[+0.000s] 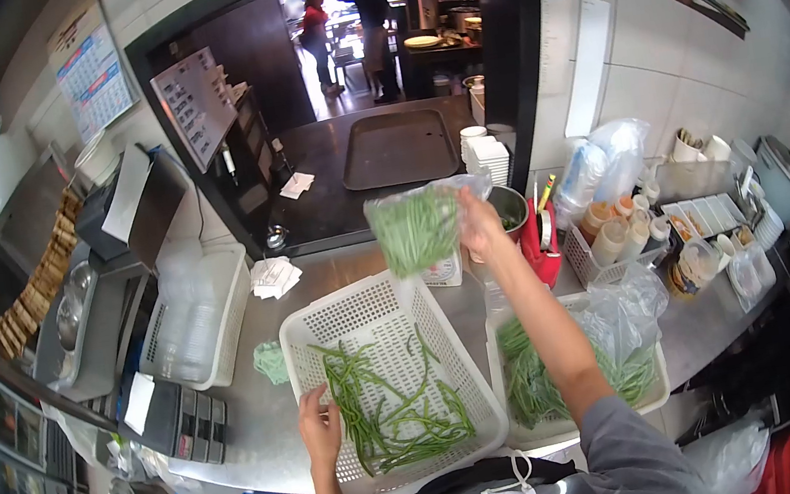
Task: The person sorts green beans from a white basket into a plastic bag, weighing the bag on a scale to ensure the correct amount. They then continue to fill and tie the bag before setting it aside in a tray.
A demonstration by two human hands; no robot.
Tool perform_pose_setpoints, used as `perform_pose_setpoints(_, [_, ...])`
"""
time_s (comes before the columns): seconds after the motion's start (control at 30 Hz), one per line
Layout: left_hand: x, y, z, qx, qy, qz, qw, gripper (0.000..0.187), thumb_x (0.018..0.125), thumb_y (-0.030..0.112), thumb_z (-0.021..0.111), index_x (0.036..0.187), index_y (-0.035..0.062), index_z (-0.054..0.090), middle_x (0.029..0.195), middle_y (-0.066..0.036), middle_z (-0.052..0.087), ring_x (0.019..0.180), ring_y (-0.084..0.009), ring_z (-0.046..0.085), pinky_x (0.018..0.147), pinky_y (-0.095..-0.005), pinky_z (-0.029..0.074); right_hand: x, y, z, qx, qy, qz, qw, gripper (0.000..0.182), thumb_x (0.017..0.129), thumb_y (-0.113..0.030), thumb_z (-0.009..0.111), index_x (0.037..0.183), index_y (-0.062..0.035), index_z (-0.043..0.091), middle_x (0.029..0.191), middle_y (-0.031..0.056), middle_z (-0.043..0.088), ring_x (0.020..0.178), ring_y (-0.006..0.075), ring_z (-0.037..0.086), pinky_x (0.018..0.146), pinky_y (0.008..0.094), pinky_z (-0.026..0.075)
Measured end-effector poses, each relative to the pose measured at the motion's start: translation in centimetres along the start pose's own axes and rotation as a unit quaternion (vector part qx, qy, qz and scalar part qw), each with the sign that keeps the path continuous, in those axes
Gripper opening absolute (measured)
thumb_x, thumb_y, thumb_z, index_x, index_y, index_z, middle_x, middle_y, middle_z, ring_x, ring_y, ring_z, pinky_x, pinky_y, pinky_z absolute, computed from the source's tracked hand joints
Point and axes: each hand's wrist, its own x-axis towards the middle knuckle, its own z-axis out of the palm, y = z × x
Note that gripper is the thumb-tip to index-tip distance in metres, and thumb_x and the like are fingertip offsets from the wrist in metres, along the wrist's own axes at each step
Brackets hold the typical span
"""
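Observation:
My right hand (480,220) is closed on the end of a clear plastic bag of green beans (415,231), held up above the counter's back part. Below it lies a white perforated basket (382,294) with loose long green beans (393,409) spread inside. My left hand (319,424) is at that basket's left edge, beside the beans, its fingers partly spread. To the right, under my right forearm, a second white basket (664,381) holds more greens (529,375) and clear plastic bags (626,310).
A dark tray (398,148) lies on the pass-through shelf. Cups in a basket (610,267), a red holder (544,251) and a food pot (509,208) stand at the right. Left are a bin of plastic containers (227,346) and a green cloth (270,363). Two people stand beyond the opening.

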Motion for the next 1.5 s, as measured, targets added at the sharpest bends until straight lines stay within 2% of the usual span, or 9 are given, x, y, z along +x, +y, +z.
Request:
perform_pose_setpoints(0.27, [-0.4,0.0,0.6,0.09,-0.019,0.044,0.995,0.026,0.079,0.001,0.056,0.104,0.0031,0.058,0.104,-0.014,0.055,0.069,-0.0191,0.062,0.051,-0.0258,0.049,11.8,0.8,-7.2,0.232,0.106,0.001,0.967,0.047,0.097,-0.034,0.025,0.121,0.0027,0.041,0.125,0.0187,0.046,0.115,0.0356,0.045,0.096,0.0568,0.033])
perform_pose_setpoints(0.37, [-0.5,0.3,0.6,0.103,-0.024,0.045,0.993,0.024,0.079,0.002,0.056,0.102,0.0035,0.059,0.103,-0.013,0.056,0.069,-0.0189,0.063,0.052,-0.0258,0.05,15.7,2.6,-10.0,0.198,0.159,-0.009,0.967,0.046,0.096,-0.035,0.027,0.122,0.0011,0.04,0.126,0.0177,0.046,0.115,0.0349,0.045,0.095,0.0569,0.033])
perform_pose_setpoints(0.6, [-0.8,0.4,0.7,0.157,-0.047,0.048,0.985,0.022,0.078,0.005,0.058,0.099,0.0065,0.06,0.097,-0.009,0.058,0.067,-0.0196,0.062,0.06,-0.0331,0.048,10.2,0.8,-6.8,0.084,0.188,0.012,0.979,0.04,0.09,-0.021,0.049,0.122,0.0009,0.04,0.124,0.0166,0.047,0.112,0.033,0.048,0.093,0.0525,0.037])
perform_pose_setpoints(0.83, [-0.9,0.5,0.6,0.172,-0.054,0.058,0.982,0.02,0.077,0.005,0.058,0.097,0.0068,0.059,0.093,-0.009,0.059,0.067,-0.0202,0.062,0.062,-0.0344,0.048,8.8,0.1,-7.4,-0.057,0.164,-0.129,0.976,0.034,0.082,-0.003,0.056,0.113,0.0047,0.046,0.108,0.0152,0.054,0.098,0.0284,0.055,0.086,0.0436,0.044])
perform_pose_setpoints(0.93, [-0.9,0.2,0.7,0.18,-0.053,0.065,0.98,0.021,0.077,0.005,0.058,0.097,0.0065,0.06,0.092,-0.009,0.06,0.067,-0.0198,0.062,0.06,-0.0329,0.047,11.5,0.3,-10.6,-0.087,0.163,-0.129,0.974,0.051,0.076,-0.005,0.062,0.122,0.0041,0.041,0.11,0.0161,0.05,0.096,0.0279,0.054,0.078,0.0396,0.048])
perform_pose_setpoints(1.13, [-0.9,0.5,0.6,0.176,-0.052,0.062,0.981,0.019,0.078,0.005,0.057,0.096,0.0055,0.061,0.09,-0.009,0.061,0.067,-0.0202,0.062,0.06,-0.0325,0.047,6.9,-1.2,-8.3,-0.165,0.322,-0.137,0.922,0.066,0.073,-0.014,0.068,0.131,-0.0096,0.036,0.135,0.0191,0.016,0.116,0.033,0.039,0.089,0.0386,0.044])
perform_pose_setpoints(1.23, [-0.9,0.7,0.6,0.174,-0.053,0.066,0.981,0.018,0.078,0.005,0.057,0.095,0.005,0.061,0.089,-0.009,0.061,0.067,-0.0204,0.062,0.06,-0.0327,0.047,6.2,-1.2,-7.8,-0.19,0.386,-0.143,0.891,0.071,0.072,-0.018,0.07,0.133,-0.0127,0.033,0.134,0.0195,0.02,0.117,0.0339,0.038,0.092,0.0398,0.041])
perform_pose_setpoints(1.33, [-0.8,0.9,0.6,0.172,-0.053,0.065,0.981,0.017,0.078,0.005,0.057,0.095,0.0051,0.061,0.089,-0.008,0.061,0.067,-0.0205,0.062,0.06,-0.0329,0.047,8.0,-0.4,-9.5,-0.185,0.398,-0.146,0.886,0.055,0.076,-0.02,0.065,0.126,-0.0108,0.044,0.134,0.0202,0.023,0.114,0.0333,0.041,0.092,0.0391,0.041])
perform_pose_setpoints(1.5, [-0.9,0.9,0.5,0.176,-0.049,0.065,0.981,0.017,0.078,0.005,0.057,0.094,0.0064,0.061,0.088,-0.007,0.061,0.067,-0.0206,0.062,0.061,-0.0331,0.047,7.4,-0.3,-9.6,-0.109,0.303,-0.158,0.933,0.027,0.081,-0.016,0.054,0.102,-0.0001,0.059,0.105,0.0158,0.054,0.091,0.0233,0.056,0.081,0.0344,0.045])
